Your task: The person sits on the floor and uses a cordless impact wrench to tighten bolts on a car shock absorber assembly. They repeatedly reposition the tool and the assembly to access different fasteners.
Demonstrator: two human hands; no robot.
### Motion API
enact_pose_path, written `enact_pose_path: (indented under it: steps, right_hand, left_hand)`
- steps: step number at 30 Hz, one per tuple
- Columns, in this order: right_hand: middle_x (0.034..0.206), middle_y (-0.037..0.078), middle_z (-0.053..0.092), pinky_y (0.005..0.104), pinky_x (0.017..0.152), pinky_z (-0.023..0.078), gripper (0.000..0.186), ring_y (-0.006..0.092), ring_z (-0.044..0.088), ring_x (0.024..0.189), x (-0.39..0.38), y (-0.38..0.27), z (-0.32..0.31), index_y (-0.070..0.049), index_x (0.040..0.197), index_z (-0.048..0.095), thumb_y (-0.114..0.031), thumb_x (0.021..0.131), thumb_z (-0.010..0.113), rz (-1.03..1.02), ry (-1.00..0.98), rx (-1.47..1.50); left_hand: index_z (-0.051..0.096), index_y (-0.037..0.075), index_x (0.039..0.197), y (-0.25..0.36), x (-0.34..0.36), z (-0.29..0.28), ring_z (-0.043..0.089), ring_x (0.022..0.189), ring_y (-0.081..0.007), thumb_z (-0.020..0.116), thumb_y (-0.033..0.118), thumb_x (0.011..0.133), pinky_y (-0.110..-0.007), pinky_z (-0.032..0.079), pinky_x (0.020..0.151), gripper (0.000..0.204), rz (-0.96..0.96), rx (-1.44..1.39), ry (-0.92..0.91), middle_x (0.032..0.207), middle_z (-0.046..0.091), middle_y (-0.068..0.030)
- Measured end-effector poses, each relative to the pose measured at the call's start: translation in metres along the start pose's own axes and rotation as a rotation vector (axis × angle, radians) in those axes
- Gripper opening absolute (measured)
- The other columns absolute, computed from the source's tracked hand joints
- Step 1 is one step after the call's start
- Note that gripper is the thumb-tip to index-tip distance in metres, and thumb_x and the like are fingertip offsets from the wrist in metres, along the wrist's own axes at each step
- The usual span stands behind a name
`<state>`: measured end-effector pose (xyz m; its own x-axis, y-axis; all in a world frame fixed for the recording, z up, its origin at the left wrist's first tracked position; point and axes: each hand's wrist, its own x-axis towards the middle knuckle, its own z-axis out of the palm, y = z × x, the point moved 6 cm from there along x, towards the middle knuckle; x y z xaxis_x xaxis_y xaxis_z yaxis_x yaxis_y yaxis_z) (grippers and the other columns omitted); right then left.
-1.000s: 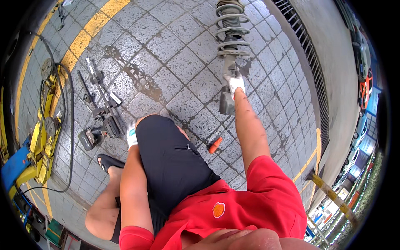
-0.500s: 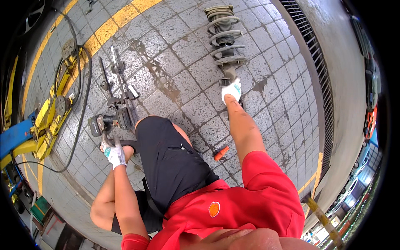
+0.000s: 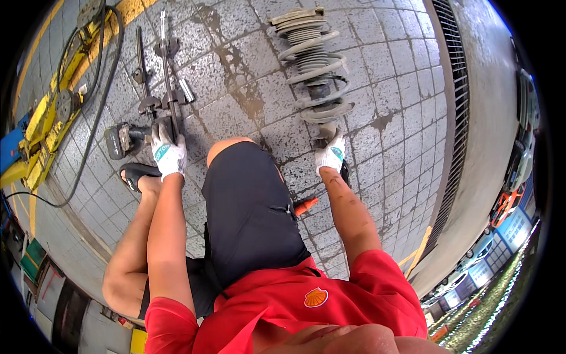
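My right hand [image 3: 331, 154], in a white work glove, is closed round the lower end of a strut with a dusty coil spring [image 3: 318, 65]. The strut lies on the tiles, its top mount pointing away from me. On the left, my gloved left hand [image 3: 170, 156] is over a black cordless impact wrench [image 3: 121, 140], fingers curled on its body and hiding part of it. Just beyond the wrench lie two long spring compressor rods with hooks [image 3: 164, 59], side by side. A silver cylinder, perhaps a socket [image 3: 187, 91], rests beside them.
An orange-handled tool [image 3: 306, 206] lies by my knee. At the left stands a yellow and blue lift arm [image 3: 44, 135] with a black hose [image 3: 106, 100] trailing over the floor. A drain grate [image 3: 457, 76] runs along the right, with parked cars farther off.
My left hand has moved forward from beside my foot onto the impact wrench. My right hand stays on the strut's lower end, and the strut has shifted and tilted slightly in view.
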<state>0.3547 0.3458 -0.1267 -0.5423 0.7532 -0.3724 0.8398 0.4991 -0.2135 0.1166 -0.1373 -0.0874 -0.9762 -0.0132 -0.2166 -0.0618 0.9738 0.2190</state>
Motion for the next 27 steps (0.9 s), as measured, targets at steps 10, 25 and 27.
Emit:
enact_pose_path:
  steps: [10, 25, 27]
  right_hand:
    - [0.127, 0.025, 0.067, 0.0477, 0.102, 0.054, 0.074, 0.0447, 0.066, 0.119, 0.002, -0.001, 0.003, -0.004, 0.145, 0.052, -0.002, 0.076, 0.080, -0.039, 0.086, 0.196]
    - [0.135, 0.027, 0.065, 0.0443, 0.110, 0.050, 0.074, 0.0434, 0.062, 0.127, 0.013, 0.029, 0.013, 0.001, 0.146, 0.050, 0.000, 0.078, 0.077, -0.109, 0.047, -0.023]
    - [0.139, 0.024, 0.063, 0.0432, 0.111, 0.048, 0.074, 0.0367, 0.062, 0.128, 0.008, 0.027, 0.015, -0.001, 0.149, 0.048, 0.007, 0.079, 0.069, -0.198, -0.040, 0.410]
  left_hand:
    - [0.038, 0.009, 0.165, -0.014, -0.003, 0.015, 0.039, 0.151, -0.0509, 0.078, 0.027, 0.088, -0.054, 0.036, 0.126, 0.089, 0.073, 0.012, 0.031, 0.169, 0.033, -0.0268]
    - [0.032, 0.005, 0.168, -0.039, -0.022, -0.002, 0.048, 0.149, -0.0402, 0.076, 0.034, 0.092, -0.042, 0.039, 0.124, 0.092, -0.361, -0.393, -0.220, 0.163, 0.047, -0.0261]
    - [0.033, 0.002, 0.166, -0.026, -0.034, -0.018, 0.056, 0.143, -0.0395, 0.072, 0.040, 0.094, -0.040, 0.045, 0.118, 0.090, -0.457, -0.288, -0.276, 0.153, 0.059, -0.0268]
